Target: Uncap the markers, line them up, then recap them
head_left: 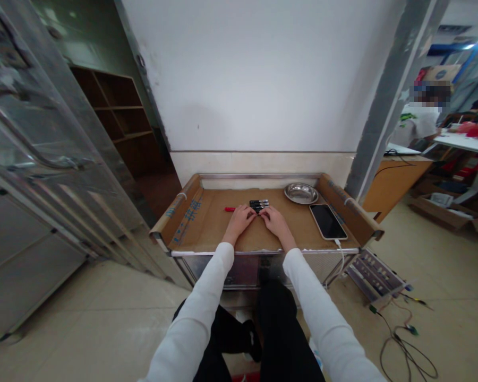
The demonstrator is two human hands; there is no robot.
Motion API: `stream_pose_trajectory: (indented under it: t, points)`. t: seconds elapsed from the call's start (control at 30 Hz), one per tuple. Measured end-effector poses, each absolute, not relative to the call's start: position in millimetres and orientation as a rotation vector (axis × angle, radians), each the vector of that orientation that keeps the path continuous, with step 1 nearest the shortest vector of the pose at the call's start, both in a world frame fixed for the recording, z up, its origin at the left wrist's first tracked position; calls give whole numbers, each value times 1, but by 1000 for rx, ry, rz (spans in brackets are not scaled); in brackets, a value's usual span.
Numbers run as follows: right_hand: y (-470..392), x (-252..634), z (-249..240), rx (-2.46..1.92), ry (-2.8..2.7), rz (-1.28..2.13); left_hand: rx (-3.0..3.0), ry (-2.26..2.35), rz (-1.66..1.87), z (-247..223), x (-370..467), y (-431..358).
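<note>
Several black pens (258, 203) lie side by side on the brown cardboard surface of a small table (211, 228). My left hand (241, 222) is at their near left side, its fingers closed together around something too small to make out. From the right, my right hand (274, 220) meets it at the near edge of the pens, with its fingertips pressed together and their hold hidden. A red pen (230, 209) lies just beyond and to the left of my left hand, partly covered by it.
A round metal dish (301, 193) stands at the back right of the table. Nearer lies a phone (328, 222) with a white cable. Raised cardboard-covered sides bound the table. An electrical box (376, 278) and cables are on the floor at right; a person sits far right.
</note>
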State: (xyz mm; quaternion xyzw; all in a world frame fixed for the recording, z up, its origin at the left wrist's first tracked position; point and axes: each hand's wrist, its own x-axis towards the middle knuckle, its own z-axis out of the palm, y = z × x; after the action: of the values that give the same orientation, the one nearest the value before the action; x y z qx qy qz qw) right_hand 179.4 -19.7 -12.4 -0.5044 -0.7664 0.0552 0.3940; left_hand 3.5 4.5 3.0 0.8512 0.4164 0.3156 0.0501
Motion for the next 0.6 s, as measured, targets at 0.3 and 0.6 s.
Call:
stream_pose_trajectory:
  t: [0.3, 0.6]
  points:
    - [-23, 179, -9, -1260, -1886, 214, 2567, 1183, 973, 2, 3, 5]
    - [-22, 178, -9, -1198, -1928, 204, 2479, 1125, 1060, 9, 5, -3]
